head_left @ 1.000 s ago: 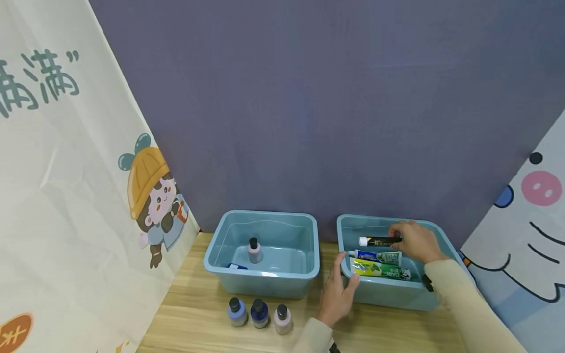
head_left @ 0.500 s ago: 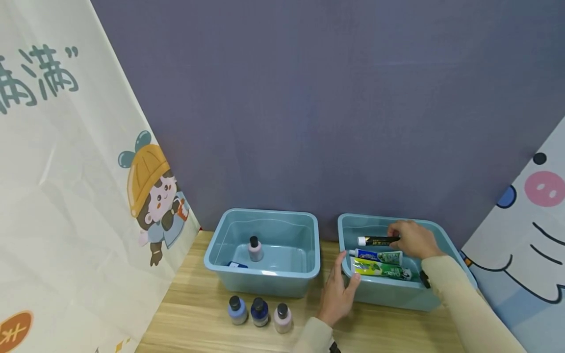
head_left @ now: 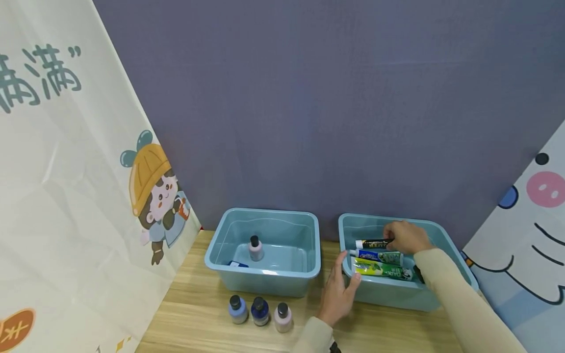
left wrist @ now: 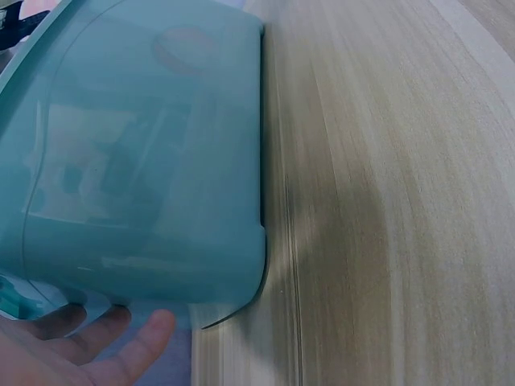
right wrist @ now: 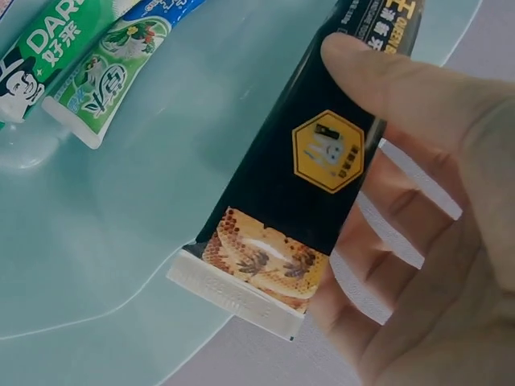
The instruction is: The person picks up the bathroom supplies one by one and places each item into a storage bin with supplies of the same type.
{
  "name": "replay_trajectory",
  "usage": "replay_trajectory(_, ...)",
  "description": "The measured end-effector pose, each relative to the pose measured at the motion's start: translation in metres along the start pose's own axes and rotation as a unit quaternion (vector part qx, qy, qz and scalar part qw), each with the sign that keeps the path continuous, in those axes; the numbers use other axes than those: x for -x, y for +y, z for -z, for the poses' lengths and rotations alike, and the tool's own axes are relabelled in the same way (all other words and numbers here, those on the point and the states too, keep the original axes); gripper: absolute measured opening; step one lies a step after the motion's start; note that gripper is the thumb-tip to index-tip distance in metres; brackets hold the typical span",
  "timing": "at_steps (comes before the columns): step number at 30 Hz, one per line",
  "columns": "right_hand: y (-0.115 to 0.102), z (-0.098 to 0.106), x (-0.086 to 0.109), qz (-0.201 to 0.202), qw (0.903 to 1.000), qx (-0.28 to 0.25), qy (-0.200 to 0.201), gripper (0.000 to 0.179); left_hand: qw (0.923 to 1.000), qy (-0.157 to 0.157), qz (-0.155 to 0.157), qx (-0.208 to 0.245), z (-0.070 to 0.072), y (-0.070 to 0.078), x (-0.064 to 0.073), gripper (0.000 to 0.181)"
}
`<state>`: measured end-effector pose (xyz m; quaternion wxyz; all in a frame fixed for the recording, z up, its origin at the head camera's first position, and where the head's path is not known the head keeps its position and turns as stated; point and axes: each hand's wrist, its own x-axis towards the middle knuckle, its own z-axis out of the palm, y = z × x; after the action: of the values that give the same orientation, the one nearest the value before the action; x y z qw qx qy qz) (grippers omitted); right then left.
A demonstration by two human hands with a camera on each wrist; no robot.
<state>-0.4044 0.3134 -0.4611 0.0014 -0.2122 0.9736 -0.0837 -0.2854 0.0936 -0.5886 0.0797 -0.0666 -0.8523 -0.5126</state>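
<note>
My right hand (head_left: 407, 238) pinches a black toothpaste tube (right wrist: 298, 161) with a white cap, thumb on its printed face. It is inside the right blue bin (head_left: 388, 296), the tube's cap pointing left. Just in front of it lies a blue and green toothpaste tube (head_left: 381, 257). A green and yellow toothpaste tube (head_left: 379, 268) lies nearest the bin's front wall. My left hand (head_left: 336, 298) is spread around the same bin's front left corner. In the left wrist view, its fairly straight fingers (left wrist: 141, 346) lie along the bin's side wall.
Another blue bin (head_left: 265, 282) stands to the left, containing a pink bottle (head_left: 255, 249) and a partly hidden dark blue item (head_left: 237, 264). Before it stand light blue (head_left: 238, 311), dark blue (head_left: 260, 313) and pink (head_left: 283, 318) bottles. A grey-purple backdrop (head_left: 300, 113) rises behind.
My right hand has shifted slightly left and toward the front with the black toothpaste tube, closer to the other tubes. The left hand keeps its place at the bin's corner.
</note>
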Motion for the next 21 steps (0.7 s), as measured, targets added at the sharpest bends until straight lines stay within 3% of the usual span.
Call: replay_trajectory(21, 0.0062, -0.0090, -0.0015, -0.018, 0.9987, 0.009, -0.046, 0.019, 1.0000, 0.003, -0.002, 0.000, 0.0005, 0.0013, 0.0007, 0.062)
